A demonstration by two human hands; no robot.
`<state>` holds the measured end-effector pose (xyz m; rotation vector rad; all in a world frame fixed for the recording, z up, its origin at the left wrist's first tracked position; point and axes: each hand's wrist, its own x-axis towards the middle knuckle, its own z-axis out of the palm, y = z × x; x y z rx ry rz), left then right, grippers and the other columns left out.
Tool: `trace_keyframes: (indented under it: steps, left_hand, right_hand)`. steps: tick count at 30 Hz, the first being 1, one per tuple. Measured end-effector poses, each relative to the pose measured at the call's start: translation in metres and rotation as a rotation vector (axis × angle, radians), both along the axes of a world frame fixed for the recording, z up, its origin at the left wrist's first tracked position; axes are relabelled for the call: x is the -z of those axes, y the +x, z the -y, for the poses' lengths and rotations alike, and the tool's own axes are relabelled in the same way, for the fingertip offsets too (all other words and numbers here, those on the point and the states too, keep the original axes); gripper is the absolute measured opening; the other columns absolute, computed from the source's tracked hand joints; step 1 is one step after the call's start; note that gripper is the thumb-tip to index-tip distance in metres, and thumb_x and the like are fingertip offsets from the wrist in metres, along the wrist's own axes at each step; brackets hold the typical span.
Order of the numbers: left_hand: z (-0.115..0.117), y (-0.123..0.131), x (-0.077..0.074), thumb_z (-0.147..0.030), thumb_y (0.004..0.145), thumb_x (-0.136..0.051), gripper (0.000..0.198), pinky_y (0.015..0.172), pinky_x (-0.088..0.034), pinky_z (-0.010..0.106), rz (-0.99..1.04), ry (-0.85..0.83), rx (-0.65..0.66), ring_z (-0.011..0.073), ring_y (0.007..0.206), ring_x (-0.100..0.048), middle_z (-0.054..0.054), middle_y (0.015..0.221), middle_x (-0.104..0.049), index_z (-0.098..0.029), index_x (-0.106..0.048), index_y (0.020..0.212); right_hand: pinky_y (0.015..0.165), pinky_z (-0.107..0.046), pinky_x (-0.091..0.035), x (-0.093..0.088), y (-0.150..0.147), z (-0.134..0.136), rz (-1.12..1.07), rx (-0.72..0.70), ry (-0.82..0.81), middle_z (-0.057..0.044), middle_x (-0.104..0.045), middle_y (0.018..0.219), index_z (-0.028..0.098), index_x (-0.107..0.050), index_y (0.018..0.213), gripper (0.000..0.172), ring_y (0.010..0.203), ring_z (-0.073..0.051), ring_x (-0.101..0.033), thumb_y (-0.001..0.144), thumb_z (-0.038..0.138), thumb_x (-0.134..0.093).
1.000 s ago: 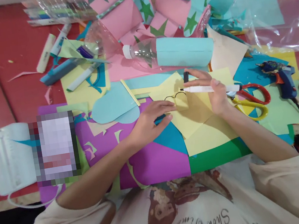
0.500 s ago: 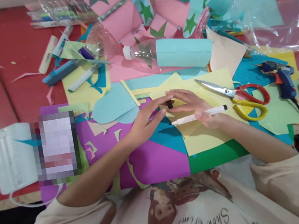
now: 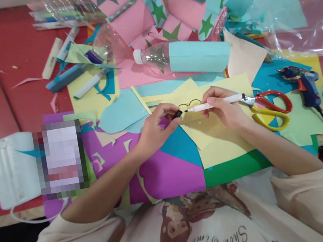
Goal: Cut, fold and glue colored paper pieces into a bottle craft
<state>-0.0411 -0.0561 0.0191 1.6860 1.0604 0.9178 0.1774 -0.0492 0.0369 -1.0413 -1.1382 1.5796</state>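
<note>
My right hand (image 3: 223,107) is closed around a white marker pen (image 3: 216,103), whose bare black tip points left. Between the thumb and fingers of my left hand (image 3: 162,123) is a black pen cap (image 3: 176,114), its mouth a short way from the tip. Beneath both hands lies a yellow paper sheet (image 3: 229,143) with a smaller folded or overlapping yellow piece on it. Curved black lines (image 3: 189,103) show on the yellow paper between my hands. Scissors (image 3: 270,108) with one red and one yellow handle rest just right of my right hand.
A plastic bottle (image 3: 200,55) wrapped in light blue paper lies beyond my hands, before pink paper shapes (image 3: 136,18) with green stars. A blue glue gun (image 3: 309,87) sits at right. Left are a blurred phone-like object (image 3: 63,157), a white case (image 3: 16,170) and markers (image 3: 52,58).
My right hand has turned and lifted the marker, bringing its tip up toward the cap. My left hand now pinches the cap farther from my right fingers, and the black lines are uncovered.
</note>
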Motion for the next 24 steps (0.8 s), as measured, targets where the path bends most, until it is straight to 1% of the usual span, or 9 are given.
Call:
trace_keyframes:
  steps: [3,6,9,13,16,18,20,24]
  left_hand:
    - [-0.001,-0.001,-0.002,-0.036,0.086,-0.062,0.023,0.073,-0.053,0.025,-0.067,0.074,0.012,0.0134,0.081,-0.066,0.005,0.092,-0.070,-0.019,-0.062,0.100]
    - [-0.002,-0.001,-0.003,-0.041,0.087,-0.062,0.026,0.072,-0.053,0.026,-0.111,0.153,0.030,0.0137,0.079,-0.067,0.005,0.093,-0.073,-0.019,-0.066,0.100]
    - [-0.002,-0.001,-0.004,-0.044,0.088,-0.060,0.027,0.075,-0.053,0.028,-0.129,0.266,0.043,0.0146,0.079,-0.067,0.005,0.088,-0.074,-0.020,-0.069,0.096]
    - [0.003,-0.002,-0.001,-0.042,0.088,-0.062,0.024,0.070,-0.053,0.026,-0.129,0.389,0.031,0.0137,0.075,-0.068,0.004,0.083,-0.075,-0.020,-0.070,0.092]
    - [0.007,-0.002,0.002,-0.036,0.087,-0.065,0.017,0.063,-0.051,0.023,-0.113,0.438,-0.010,0.0121,0.071,-0.069,0.003,0.083,-0.076,-0.021,-0.071,0.093]
    - [0.009,-0.002,0.003,-0.035,0.087,-0.065,0.016,0.061,-0.051,0.022,-0.113,0.468,-0.028,0.0113,0.066,-0.068,0.002,0.080,-0.076,-0.021,-0.071,0.092]
    - [0.010,-0.002,0.003,-0.036,0.087,-0.064,0.017,0.060,-0.051,0.023,-0.120,0.481,-0.031,0.0113,0.064,-0.068,0.001,0.077,-0.076,-0.022,-0.071,0.090]
    - [0.009,-0.003,0.003,-0.042,0.088,-0.061,0.021,0.061,-0.054,0.026,-0.135,0.438,-0.011,0.0133,0.065,-0.069,0.002,0.078,-0.076,-0.024,-0.072,0.087]
  right_hand:
    - [0.055,-0.025,-0.050,0.000,-0.001,0.002,-0.027,-0.012,-0.002,0.002,-0.064,0.065,0.020,-0.059,0.072,0.016,0.055,-0.010,-0.059,0.080,0.033,-0.065]
    - [0.056,-0.026,-0.051,0.001,-0.002,0.003,-0.006,-0.028,-0.003,0.002,-0.066,0.065,0.020,-0.060,0.072,0.019,0.055,-0.010,-0.060,0.080,0.035,-0.067]
    - [0.057,-0.026,-0.052,-0.001,-0.004,0.006,0.022,-0.087,-0.003,0.001,-0.068,0.067,0.019,-0.062,0.075,0.021,0.057,-0.011,-0.063,0.078,0.037,-0.072]
    - [0.059,-0.025,-0.054,0.000,-0.010,0.011,-0.029,-0.143,-0.012,0.000,-0.071,0.068,0.018,-0.061,0.074,0.021,0.061,-0.011,-0.067,0.076,0.034,-0.075]
    - [0.061,-0.026,-0.055,0.003,-0.013,0.014,-0.084,-0.135,0.001,0.000,-0.071,0.068,0.018,-0.061,0.072,0.020,0.062,-0.011,-0.068,0.077,0.031,-0.075]
    - [0.061,-0.026,-0.055,0.006,-0.014,0.015,-0.093,-0.137,0.014,0.001,-0.071,0.068,0.019,-0.061,0.073,0.018,0.062,-0.011,-0.068,0.078,0.030,-0.074]
    - [0.062,-0.026,-0.055,0.008,-0.015,0.015,-0.101,-0.144,0.031,0.002,-0.070,0.068,0.019,-0.061,0.073,0.017,0.063,-0.011,-0.067,0.078,0.029,-0.074]
    - [0.062,-0.027,-0.054,0.010,-0.016,0.015,-0.127,-0.162,0.052,0.001,-0.069,0.069,0.019,-0.059,0.070,0.021,0.065,-0.012,-0.067,0.078,0.031,-0.074]
